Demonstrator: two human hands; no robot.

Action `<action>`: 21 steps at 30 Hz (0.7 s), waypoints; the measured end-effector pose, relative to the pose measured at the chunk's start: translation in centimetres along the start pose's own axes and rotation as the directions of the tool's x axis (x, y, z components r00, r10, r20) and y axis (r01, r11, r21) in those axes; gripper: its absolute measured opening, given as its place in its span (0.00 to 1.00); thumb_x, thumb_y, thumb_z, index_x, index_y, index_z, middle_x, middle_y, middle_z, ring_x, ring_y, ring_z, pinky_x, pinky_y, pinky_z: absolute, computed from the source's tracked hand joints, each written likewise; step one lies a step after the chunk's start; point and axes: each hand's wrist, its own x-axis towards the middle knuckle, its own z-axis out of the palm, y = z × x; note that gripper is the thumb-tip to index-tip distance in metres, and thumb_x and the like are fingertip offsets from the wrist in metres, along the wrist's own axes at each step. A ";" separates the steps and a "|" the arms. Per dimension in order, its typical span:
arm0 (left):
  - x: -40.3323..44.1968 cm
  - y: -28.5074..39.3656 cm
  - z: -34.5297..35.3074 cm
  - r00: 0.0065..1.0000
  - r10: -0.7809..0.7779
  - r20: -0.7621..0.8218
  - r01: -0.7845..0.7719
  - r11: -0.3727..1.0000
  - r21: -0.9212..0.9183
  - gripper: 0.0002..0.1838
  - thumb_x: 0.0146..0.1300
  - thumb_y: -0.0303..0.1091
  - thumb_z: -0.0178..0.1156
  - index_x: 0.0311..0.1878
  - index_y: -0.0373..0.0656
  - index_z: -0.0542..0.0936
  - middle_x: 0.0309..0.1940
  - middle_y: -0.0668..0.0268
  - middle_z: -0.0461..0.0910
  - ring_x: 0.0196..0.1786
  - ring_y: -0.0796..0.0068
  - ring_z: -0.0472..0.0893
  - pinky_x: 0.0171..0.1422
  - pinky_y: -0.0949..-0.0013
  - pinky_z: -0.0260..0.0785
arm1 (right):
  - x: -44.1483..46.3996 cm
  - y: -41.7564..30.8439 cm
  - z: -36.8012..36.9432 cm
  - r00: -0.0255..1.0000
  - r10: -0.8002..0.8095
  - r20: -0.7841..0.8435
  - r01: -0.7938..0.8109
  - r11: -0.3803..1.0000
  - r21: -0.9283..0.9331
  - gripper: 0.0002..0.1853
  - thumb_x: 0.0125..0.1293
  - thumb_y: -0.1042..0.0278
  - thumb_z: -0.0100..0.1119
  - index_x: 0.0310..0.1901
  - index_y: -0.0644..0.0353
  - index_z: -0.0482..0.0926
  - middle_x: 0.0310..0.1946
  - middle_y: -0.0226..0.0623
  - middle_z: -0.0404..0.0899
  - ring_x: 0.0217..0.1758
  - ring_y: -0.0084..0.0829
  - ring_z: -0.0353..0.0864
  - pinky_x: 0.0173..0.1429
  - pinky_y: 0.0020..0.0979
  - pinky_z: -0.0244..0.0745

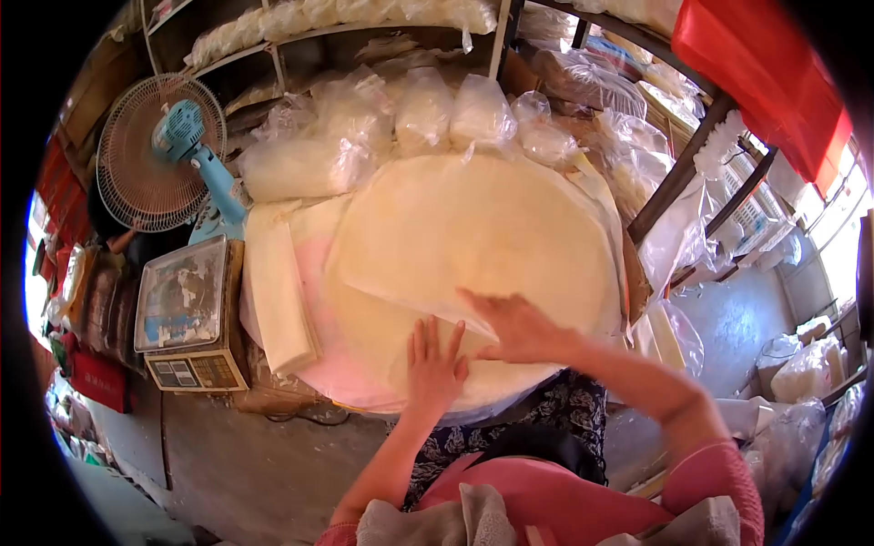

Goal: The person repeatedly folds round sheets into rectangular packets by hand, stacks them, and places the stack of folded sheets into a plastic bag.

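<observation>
A wide stack of thin, round, cream-coloured sheets lies in front of me. The top sheet has a straight folded edge running diagonally across its near part. My left hand rests on the near side of the stack, palm down with fingers spread. Just right of it, my right hand lies over the near part of the top sheet by the fold, its fingers stretched out and the thumb apart. To the left of the stack is a long folded cream bundle, partly on pink material.
Left of the stack sit a weighing scale and a blue fan. Clear plastic bags of pale contents line the back. A dark metal post and hanging red plastic are at the right.
</observation>
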 end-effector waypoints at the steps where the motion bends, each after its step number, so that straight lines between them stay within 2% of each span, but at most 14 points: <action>1: -0.2 0.0 0.2 1.000 -0.006 0.007 0.006 1.000 -0.008 0.30 0.62 0.42 0.53 0.69 0.52 0.66 0.68 0.43 0.58 0.71 0.39 0.56 0.72 0.44 0.50 | 0.5 1.2 1.8 0.996 0.072 0.048 -0.074 0.997 0.026 0.35 0.61 0.45 0.59 0.64 0.61 0.66 0.55 0.53 0.74 0.58 0.51 0.73 0.64 0.44 0.64; 3: 0.0 -0.3 0.3 1.000 -0.001 0.013 0.001 1.000 -0.013 0.29 0.62 0.42 0.53 0.68 0.51 0.67 0.69 0.43 0.57 0.71 0.39 0.54 0.73 0.44 0.48 | 1.3 3.2 4.1 0.968 0.212 0.130 -0.223 0.972 0.069 0.29 0.64 0.47 0.55 0.57 0.63 0.72 0.50 0.55 0.76 0.54 0.51 0.76 0.59 0.45 0.67; 5: -0.1 -0.4 0.2 0.999 0.001 0.036 -0.001 1.000 -0.011 0.28 0.62 0.42 0.53 0.67 0.50 0.69 0.69 0.43 0.57 0.71 0.39 0.54 0.73 0.44 0.48 | 2.4 5.6 1.8 0.917 0.371 0.144 -0.398 0.838 0.374 0.22 0.66 0.48 0.51 0.43 0.64 0.77 0.43 0.55 0.79 0.49 0.50 0.77 0.56 0.45 0.70; 7: 0.1 -0.2 0.1 0.999 0.019 0.027 -0.019 1.000 -0.019 0.27 0.61 0.42 0.54 0.65 0.49 0.70 0.68 0.43 0.57 0.71 0.39 0.55 0.72 0.43 0.49 | 4.7 9.3 -0.7 0.967 0.255 -0.003 -0.251 0.955 0.159 0.21 0.66 0.48 0.50 0.39 0.63 0.77 0.41 0.53 0.79 0.47 0.49 0.78 0.55 0.45 0.70; 9: 0.0 -0.3 0.1 1.000 0.030 -0.004 -0.030 0.999 -0.032 0.27 0.60 0.41 0.55 0.63 0.47 0.72 0.68 0.42 0.58 0.70 0.38 0.57 0.71 0.42 0.51 | 7.4 11.3 -5.8 0.969 0.215 -0.121 -0.218 0.976 -0.012 0.19 0.59 0.50 0.57 0.38 0.61 0.81 0.38 0.52 0.81 0.43 0.47 0.80 0.49 0.44 0.74; 11: -0.2 -0.3 0.1 0.999 0.038 -0.020 -0.039 0.999 -0.025 0.27 0.60 0.41 0.55 0.63 0.46 0.72 0.68 0.42 0.58 0.70 0.38 0.57 0.71 0.42 0.51 | 7.9 8.4 -11.9 0.932 0.305 -0.195 -0.291 0.952 0.095 0.19 0.57 0.48 0.61 0.32 0.60 0.83 0.32 0.47 0.82 0.35 0.40 0.82 0.42 0.39 0.75; 14: -0.1 -0.4 0.2 0.999 0.041 -0.036 -0.042 0.998 -0.039 0.27 0.60 0.40 0.56 0.63 0.46 0.71 0.68 0.42 0.58 0.70 0.38 0.57 0.71 0.42 0.51 | 7.4 7.2 -12.9 0.940 0.337 -0.061 -0.287 0.873 0.395 0.20 0.56 0.48 0.65 0.26 0.60 0.83 0.25 0.37 0.82 0.28 0.28 0.79 0.33 0.31 0.73; 15: -0.3 -0.5 0.3 0.999 0.038 -0.038 -0.040 0.998 -0.049 0.27 0.60 0.39 0.56 0.63 0.46 0.71 0.68 0.42 0.58 0.70 0.38 0.57 0.71 0.42 0.51 | 6.9 6.1 -11.8 0.926 0.376 0.017 -0.341 0.819 0.461 0.18 0.61 0.52 0.63 0.24 0.59 0.81 0.20 0.25 0.76 0.25 0.15 0.71 0.29 0.23 0.66; 17: -0.4 -1.0 0.6 0.999 0.030 -0.039 -0.035 0.992 -0.122 0.26 0.59 0.37 0.56 0.63 0.46 0.71 0.67 0.45 0.60 0.70 0.41 0.58 0.71 0.43 0.52 | 5.6 6.4 -7.4 0.951 0.284 0.123 -0.297 0.728 0.618 0.17 0.63 0.53 0.62 0.29 0.60 0.83 0.23 0.28 0.79 0.28 0.16 0.72 0.31 0.24 0.68; 18: -0.5 -1.2 0.7 0.999 0.027 -0.032 -0.032 0.987 -0.157 0.26 0.59 0.36 0.56 0.63 0.46 0.71 0.66 0.47 0.61 0.70 0.42 0.58 0.71 0.43 0.52 | 4.9 6.2 -5.0 0.942 0.260 0.214 -0.333 0.632 0.700 0.17 0.63 0.53 0.61 0.30 0.61 0.84 0.25 0.27 0.79 0.29 0.17 0.72 0.32 0.24 0.69; 19: -0.7 -1.0 0.5 0.994 0.044 -0.101 -0.065 0.975 -0.212 0.27 0.57 0.33 0.56 0.62 0.45 0.71 0.65 0.48 0.62 0.70 0.44 0.59 0.71 0.44 0.52 | 4.3 6.0 -2.7 0.927 0.225 0.301 -0.375 0.521 0.766 0.17 0.64 0.53 0.61 0.32 0.62 0.84 0.27 0.27 0.80 0.31 0.17 0.73 0.34 0.25 0.70; 21: -0.8 -0.1 -0.3 0.969 0.065 -0.239 -0.140 0.939 -0.313 0.28 0.53 0.28 0.58 0.61 0.44 0.71 0.63 0.50 0.65 0.69 0.48 0.60 0.71 0.44 0.53 | 3.8 6.1 1.3 0.885 0.255 0.388 -0.464 0.529 0.710 0.18 0.64 0.53 0.61 0.32 0.63 0.84 0.28 0.28 0.80 0.33 0.18 0.73 0.36 0.26 0.71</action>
